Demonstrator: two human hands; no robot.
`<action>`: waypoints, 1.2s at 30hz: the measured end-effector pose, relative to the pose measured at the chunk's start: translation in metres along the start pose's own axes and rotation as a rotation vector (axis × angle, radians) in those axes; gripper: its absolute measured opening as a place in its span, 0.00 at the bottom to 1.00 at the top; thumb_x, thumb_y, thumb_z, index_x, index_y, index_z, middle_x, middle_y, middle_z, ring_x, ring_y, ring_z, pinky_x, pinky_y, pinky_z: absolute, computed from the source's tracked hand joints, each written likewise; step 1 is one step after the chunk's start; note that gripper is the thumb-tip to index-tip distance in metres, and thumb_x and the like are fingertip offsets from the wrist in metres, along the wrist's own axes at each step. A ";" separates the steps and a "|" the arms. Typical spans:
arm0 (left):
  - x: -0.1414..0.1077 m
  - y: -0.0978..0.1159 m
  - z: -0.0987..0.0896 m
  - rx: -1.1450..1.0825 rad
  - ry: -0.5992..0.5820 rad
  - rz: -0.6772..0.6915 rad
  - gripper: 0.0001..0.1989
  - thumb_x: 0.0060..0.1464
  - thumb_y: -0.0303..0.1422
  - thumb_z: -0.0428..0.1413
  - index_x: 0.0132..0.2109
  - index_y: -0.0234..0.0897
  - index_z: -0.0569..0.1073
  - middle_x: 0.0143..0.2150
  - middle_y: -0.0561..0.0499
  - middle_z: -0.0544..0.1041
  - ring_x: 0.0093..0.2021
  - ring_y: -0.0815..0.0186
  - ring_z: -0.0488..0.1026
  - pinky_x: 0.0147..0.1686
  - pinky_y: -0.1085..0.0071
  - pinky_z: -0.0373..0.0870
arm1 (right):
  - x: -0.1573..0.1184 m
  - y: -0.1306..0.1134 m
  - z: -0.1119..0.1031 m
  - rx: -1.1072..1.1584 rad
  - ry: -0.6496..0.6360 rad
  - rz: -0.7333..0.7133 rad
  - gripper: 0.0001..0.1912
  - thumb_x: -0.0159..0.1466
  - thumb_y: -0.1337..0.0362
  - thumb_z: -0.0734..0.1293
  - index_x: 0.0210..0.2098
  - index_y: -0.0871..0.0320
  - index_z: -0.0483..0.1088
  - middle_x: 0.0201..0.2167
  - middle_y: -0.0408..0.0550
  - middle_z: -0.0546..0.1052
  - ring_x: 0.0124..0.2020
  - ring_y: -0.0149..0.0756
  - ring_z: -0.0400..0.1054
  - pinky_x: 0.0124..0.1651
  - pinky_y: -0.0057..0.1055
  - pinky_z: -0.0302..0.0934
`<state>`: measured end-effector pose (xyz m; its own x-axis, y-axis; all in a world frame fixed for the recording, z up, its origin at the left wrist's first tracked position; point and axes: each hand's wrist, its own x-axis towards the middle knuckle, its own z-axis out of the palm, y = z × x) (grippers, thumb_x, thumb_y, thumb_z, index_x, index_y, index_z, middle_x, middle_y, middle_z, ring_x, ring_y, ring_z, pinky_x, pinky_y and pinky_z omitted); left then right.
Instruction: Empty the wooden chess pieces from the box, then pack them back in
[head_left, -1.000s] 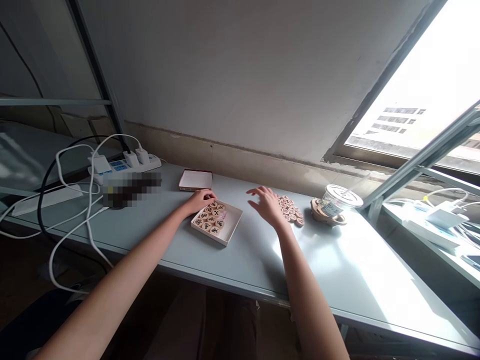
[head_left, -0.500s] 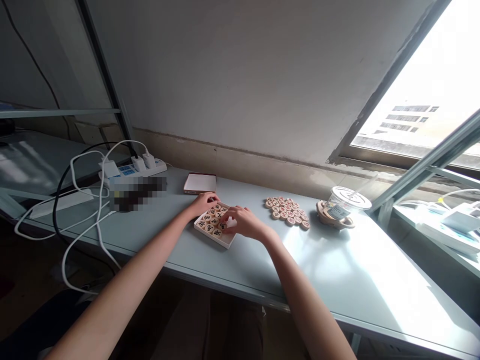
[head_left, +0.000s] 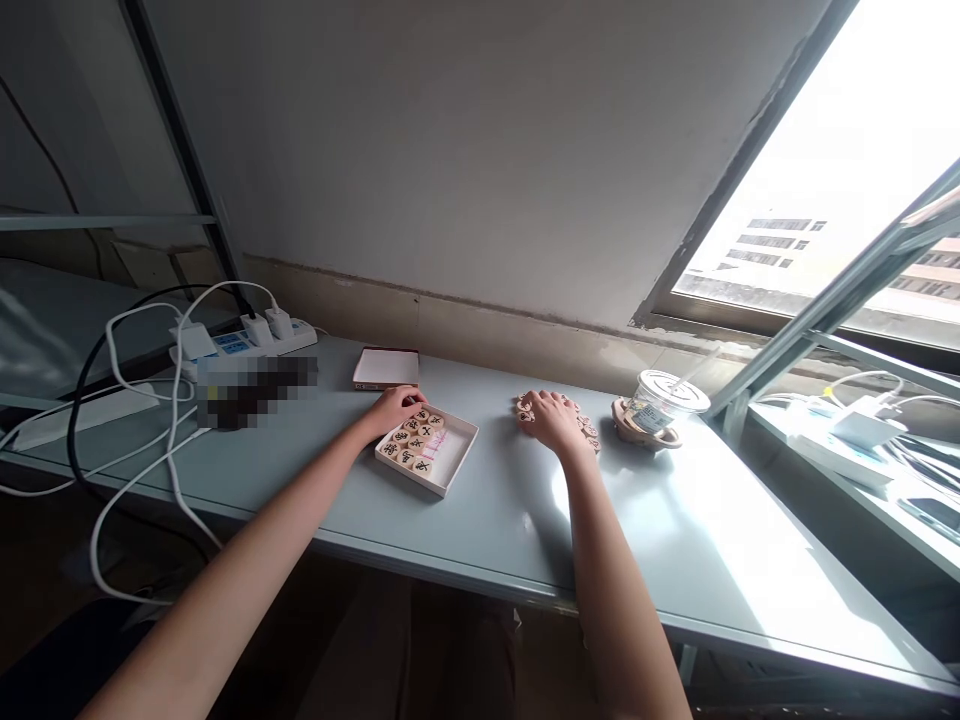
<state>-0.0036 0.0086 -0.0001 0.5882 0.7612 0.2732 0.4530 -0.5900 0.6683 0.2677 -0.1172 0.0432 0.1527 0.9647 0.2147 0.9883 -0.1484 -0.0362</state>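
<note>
My left hand [head_left: 394,408], fingers curled, is at the far left corner of the box [head_left: 453,455] with discs [head_left: 416,443]; at right, my right hand [head_left: 552,418] bends over other pieces [head_left: 589,431]; I cannot tell either grip

Daylight from the window [head_left: 817,190] at right throws white glare across the desk [head_left: 480,520]; lower left is dim.

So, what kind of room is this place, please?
Perhaps a dormitory room, though I cannot be sure: metal frames like bunk supports flank the desk, a crowded power strip sits on it, and a building shows through the window.
</note>
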 end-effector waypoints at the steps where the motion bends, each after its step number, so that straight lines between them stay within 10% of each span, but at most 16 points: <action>1: 0.000 0.000 0.000 -0.001 0.001 0.001 0.11 0.50 0.35 0.48 0.34 0.36 0.73 0.38 0.48 0.75 0.40 0.62 0.71 0.40 0.69 0.66 | 0.000 -0.002 -0.001 0.034 0.002 -0.021 0.12 0.59 0.65 0.64 0.43 0.56 0.68 0.42 0.52 0.71 0.46 0.43 0.62 0.49 0.41 0.50; 9: -0.001 0.003 0.000 -0.013 0.005 0.029 0.11 0.50 0.34 0.48 0.34 0.36 0.73 0.37 0.48 0.75 0.39 0.63 0.71 0.41 0.68 0.67 | -0.009 -0.085 -0.010 0.538 -0.337 -0.568 0.13 0.55 0.63 0.68 0.41 0.51 0.70 0.37 0.42 0.72 0.36 0.30 0.65 0.37 0.26 0.57; 15: 0.000 0.001 0.001 -0.003 0.025 0.017 0.11 0.49 0.32 0.48 0.34 0.36 0.74 0.39 0.48 0.76 0.41 0.63 0.71 0.43 0.68 0.67 | -0.024 -0.114 -0.003 0.508 -0.350 -0.616 0.10 0.55 0.67 0.67 0.37 0.54 0.69 0.35 0.42 0.73 0.32 0.28 0.64 0.33 0.24 0.56; 31: -0.003 0.004 -0.001 -0.019 0.026 0.017 0.09 0.49 0.32 0.48 0.33 0.37 0.73 0.37 0.49 0.75 0.40 0.63 0.71 0.41 0.69 0.66 | -0.005 -0.003 -0.020 0.160 -0.180 -0.061 0.06 0.55 0.63 0.66 0.34 0.52 0.70 0.30 0.44 0.73 0.32 0.35 0.67 0.32 0.28 0.55; 36: -0.002 0.003 -0.001 -0.072 0.004 0.030 0.10 0.48 0.33 0.48 0.32 0.36 0.73 0.35 0.48 0.75 0.37 0.63 0.72 0.37 0.70 0.66 | -0.002 -0.020 -0.018 0.372 -0.181 -0.249 0.12 0.57 0.65 0.66 0.42 0.52 0.69 0.35 0.44 0.72 0.34 0.32 0.66 0.35 0.27 0.58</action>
<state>-0.0037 0.0061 0.0016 0.5982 0.7445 0.2965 0.3857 -0.5918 0.7078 0.2482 -0.1202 0.0609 -0.1243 0.9883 0.0888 0.9215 0.1482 -0.3591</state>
